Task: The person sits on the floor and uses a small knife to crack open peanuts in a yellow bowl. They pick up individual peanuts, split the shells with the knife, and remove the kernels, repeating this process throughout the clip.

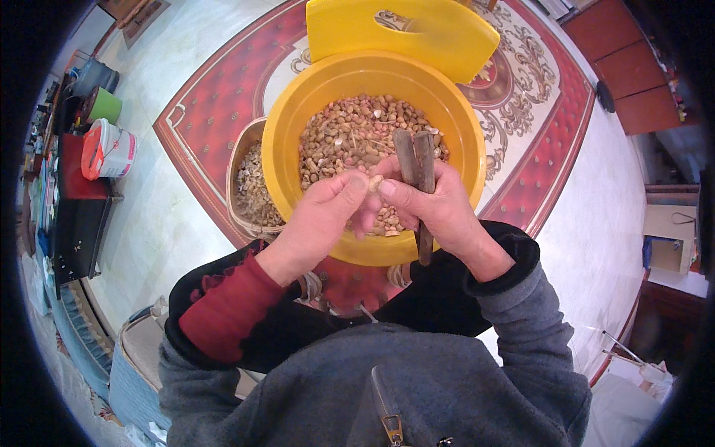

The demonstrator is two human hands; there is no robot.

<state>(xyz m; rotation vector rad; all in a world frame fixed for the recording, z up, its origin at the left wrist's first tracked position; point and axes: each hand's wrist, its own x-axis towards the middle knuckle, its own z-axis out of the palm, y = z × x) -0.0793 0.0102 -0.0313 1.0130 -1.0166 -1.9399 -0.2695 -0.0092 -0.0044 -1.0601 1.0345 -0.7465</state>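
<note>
A peanut in its shell (pixel 375 183) sits between the fingertips of my two hands. My left hand (pixel 327 204) pinches at one side of it, and my right thumb presses against the other. Across the palm of my right hand (pixel 438 195) lies a pair of dark wooden sticks (pixel 416 159), close together at the bottom and slightly parted at the top; I cannot tell whether they are joined. Both hands are over a yellow plastic basin (pixel 285 112). Inside it is a heap of peanuts (pixel 357 134), with pinkish kernels showing among the shells. My hands hide the near part of the heap.
Left of the basin stands a smaller container (pixel 233 167) of peanut shells (pixel 256 187). A yellow plastic stool (pixel 346 33) touches the basin's far side. Beneath lies a red patterned rug (pixel 212 120). A white bucket (pixel 120 148) rests on a dark cabinet (pixel 84 234) at left.
</note>
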